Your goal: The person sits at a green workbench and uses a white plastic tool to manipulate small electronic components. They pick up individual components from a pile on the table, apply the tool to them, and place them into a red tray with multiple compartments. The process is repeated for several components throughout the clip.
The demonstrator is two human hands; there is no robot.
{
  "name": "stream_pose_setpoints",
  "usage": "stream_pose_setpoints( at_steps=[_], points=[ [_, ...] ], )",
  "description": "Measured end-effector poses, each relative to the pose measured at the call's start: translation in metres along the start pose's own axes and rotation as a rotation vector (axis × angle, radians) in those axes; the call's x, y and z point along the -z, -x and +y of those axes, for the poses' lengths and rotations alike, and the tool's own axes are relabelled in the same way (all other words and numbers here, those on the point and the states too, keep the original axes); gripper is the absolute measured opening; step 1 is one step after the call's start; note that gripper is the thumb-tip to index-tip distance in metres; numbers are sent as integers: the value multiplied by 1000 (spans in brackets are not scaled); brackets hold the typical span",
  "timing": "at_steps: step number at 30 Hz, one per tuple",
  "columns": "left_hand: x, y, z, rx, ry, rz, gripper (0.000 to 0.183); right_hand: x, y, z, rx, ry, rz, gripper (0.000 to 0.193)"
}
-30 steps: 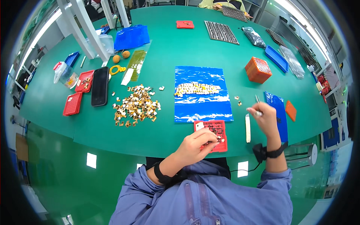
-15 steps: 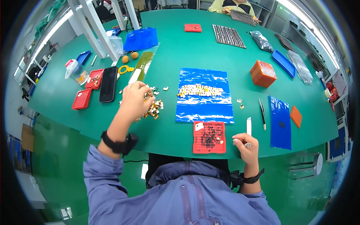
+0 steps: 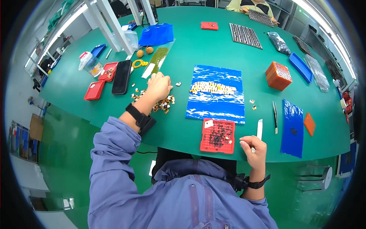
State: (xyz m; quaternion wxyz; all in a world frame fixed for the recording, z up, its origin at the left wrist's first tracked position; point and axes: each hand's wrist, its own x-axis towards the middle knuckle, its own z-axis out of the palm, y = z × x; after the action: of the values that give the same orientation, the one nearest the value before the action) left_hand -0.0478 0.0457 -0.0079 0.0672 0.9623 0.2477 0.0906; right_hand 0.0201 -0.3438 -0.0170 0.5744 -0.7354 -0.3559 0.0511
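My left hand is over a loose pile of small white and gold parts. Its fingers are curled down and closed, and whatever they hold is hidden. Close to the table's front edge, my right hand is closed, with a small pale end showing between thumb and fingers. A flat white strip extends just beyond its knuckles; whether the hand holds it is unclear. Beside that hand lies a red tray with many small black pieces and a few white ones. Rows of white and gold parts rest on a blue sheet.
Tweezers, a smaller blue sheet and an orange plate lie right. Beyond them stands an orange box. A phone, red cases and a plastic jar are left. Across the table, a person holds a grey tray.
The view has shifted, so the table's things appear farther right. My left hand has moved right across the pile, its fingers more curled. My right hand stays beside the red tray.
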Motion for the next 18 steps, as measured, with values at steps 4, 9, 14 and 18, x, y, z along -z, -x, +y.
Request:
stream_pose_setpoints(
  at_steps=[4, 9, 14, 18],
  points=[
    [2, 0, 0, 68, -11, -53, 21, 0, 1, 2, 14, 25, 0, 7],
    [-3, 0, -6, 23, 13, 6, 20, -2, 1, 1, 18, 19, 9, 7],
    [0, -1, -7, -54, 38, -5, 19, -1, 3, 3, 13, 19, 15, 6],
    [3, -1, -9, -90, 136, 11, 19, -2, 3, 3, 16, 14, 21, 5]
  ],
)
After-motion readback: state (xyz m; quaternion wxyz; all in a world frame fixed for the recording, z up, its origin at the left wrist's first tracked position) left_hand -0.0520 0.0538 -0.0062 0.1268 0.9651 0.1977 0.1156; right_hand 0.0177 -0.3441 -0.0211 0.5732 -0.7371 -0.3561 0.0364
